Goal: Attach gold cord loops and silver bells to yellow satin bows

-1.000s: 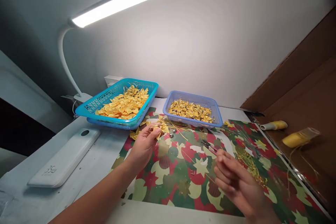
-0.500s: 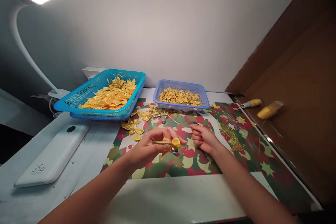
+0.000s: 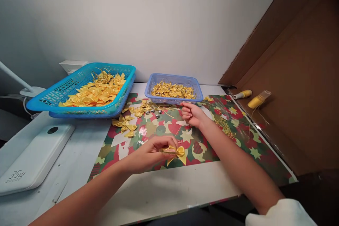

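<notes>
My left hand [image 3: 156, 152] is closed around a yellow ribbon bow [image 3: 180, 152] with a loop of gold cord [image 3: 167, 151], low over the front part of the patterned sheet. The bow's loops and tails stick out past the fingertips. My right hand [image 3: 192, 114] is raised farther back, just in front of the small purple basket [image 3: 173, 100]. Its fingers are curled and pinched, and what they hold, if anything, is too fine to make out. Silver bells [image 3: 157, 116] and loose yellow bows [image 3: 129, 127] lie left of it.
A blue basket [image 3: 37, 103] heaped with yellow bows stands at the left, behind a white power bank [image 3: 39, 157]. Tangled gold cord [image 3: 225, 127] lies at the right. Two thread spools [image 3: 258, 100] sit by the cardboard wall [image 3: 286, 77].
My right hand has moved back and away from the bow, towards the purple basket. The left hand has turned the bow, hiding the silver bell seen on it before. The view has shifted right.
</notes>
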Action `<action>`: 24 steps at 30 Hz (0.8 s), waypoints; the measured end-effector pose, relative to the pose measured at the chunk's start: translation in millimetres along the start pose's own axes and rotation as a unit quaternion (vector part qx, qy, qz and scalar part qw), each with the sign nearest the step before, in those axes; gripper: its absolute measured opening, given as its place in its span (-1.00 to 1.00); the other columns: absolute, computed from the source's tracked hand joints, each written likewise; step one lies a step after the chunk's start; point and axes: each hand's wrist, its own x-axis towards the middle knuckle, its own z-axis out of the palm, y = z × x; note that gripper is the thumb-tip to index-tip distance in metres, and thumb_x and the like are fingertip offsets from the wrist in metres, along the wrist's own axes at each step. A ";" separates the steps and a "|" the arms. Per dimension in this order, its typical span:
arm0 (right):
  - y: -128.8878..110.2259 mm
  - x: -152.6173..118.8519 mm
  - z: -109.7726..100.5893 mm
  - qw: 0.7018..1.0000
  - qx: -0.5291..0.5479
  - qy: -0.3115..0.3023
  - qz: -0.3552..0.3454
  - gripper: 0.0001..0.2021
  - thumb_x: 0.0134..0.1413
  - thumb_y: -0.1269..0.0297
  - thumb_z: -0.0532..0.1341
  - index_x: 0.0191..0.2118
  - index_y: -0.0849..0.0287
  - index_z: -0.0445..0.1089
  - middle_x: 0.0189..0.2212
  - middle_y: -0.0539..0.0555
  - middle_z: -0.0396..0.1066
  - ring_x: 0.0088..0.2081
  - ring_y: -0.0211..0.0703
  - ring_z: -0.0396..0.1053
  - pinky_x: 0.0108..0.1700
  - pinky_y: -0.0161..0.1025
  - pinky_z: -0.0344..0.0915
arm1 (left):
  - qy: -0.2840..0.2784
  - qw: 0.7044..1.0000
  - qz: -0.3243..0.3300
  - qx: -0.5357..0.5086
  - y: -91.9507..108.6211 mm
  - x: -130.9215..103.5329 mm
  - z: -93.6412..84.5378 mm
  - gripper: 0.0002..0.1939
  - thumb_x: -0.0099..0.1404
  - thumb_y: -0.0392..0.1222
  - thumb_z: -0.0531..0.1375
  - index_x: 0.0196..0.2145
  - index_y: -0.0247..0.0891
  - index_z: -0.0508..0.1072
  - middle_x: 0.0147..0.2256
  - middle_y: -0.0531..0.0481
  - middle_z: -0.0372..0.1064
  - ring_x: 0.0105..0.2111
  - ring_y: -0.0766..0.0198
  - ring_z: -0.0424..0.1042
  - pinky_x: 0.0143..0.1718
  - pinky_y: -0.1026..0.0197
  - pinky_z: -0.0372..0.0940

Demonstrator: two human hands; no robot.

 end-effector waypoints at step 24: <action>75.0 -86.7 -7.2 0.787 -0.457 -0.022 -0.414 -0.81 0.12 0.43 0.07 -0.51 0.14 0.18 -0.65 -0.13 0.04 -0.63 -0.39 -0.01 -0.58 -0.37 -0.03 | 0.236 0.968 0.000 0.086 -28.0 11.1 -1.9 -0.64 0.31 -0.03 0.08 -0.56 -0.23 0.12 -0.54 0.15 -0.03 -0.52 0.36 0.00 -0.50 0.30 -0.01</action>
